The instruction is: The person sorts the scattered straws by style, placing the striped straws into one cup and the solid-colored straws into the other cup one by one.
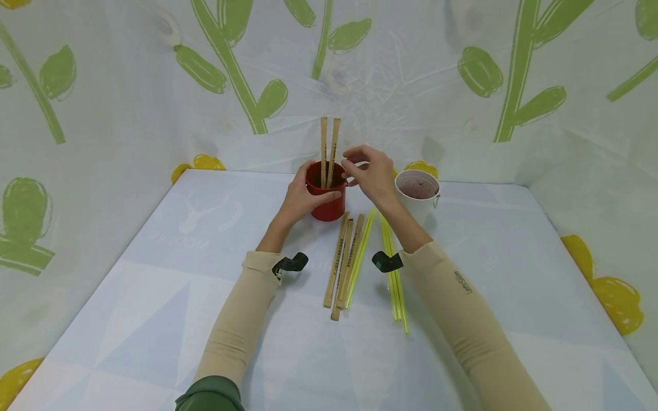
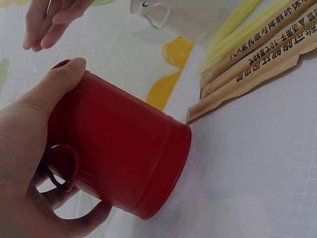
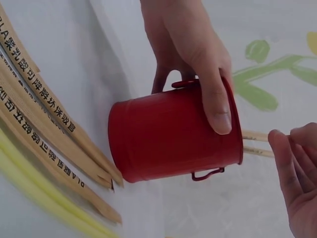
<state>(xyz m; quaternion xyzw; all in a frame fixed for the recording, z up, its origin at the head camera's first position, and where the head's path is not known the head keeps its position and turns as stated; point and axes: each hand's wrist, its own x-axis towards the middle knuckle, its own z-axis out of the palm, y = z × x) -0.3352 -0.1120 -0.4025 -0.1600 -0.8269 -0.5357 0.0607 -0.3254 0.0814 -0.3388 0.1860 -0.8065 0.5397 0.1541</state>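
Note:
My left hand [image 1: 300, 200] grips the small red metal bucket [image 1: 329, 210] by its side, thumb across the front near the rim. Two paper-wrapped straws [image 1: 334, 140] stand in the bucket, their tops well above the rim. Just right of these straws, my right hand [image 1: 374, 176] hovers at the rim with loosely bent fingers and nothing visible in them. The right wrist view has its fingertips [image 3: 276, 141] overlapping the straws. In the left wrist view, a wire loop handle [image 2: 67, 166] hangs on the bucket's side.
Several paper-wrapped straws [image 1: 339, 265] lie on the table in front of the bucket. Yellow straws [image 1: 362, 251] lie along their right side, with more yellow straws [image 1: 397, 285] under my right forearm. A white bucket [image 1: 418, 200] stands at the back right, near the patterned wall covering.

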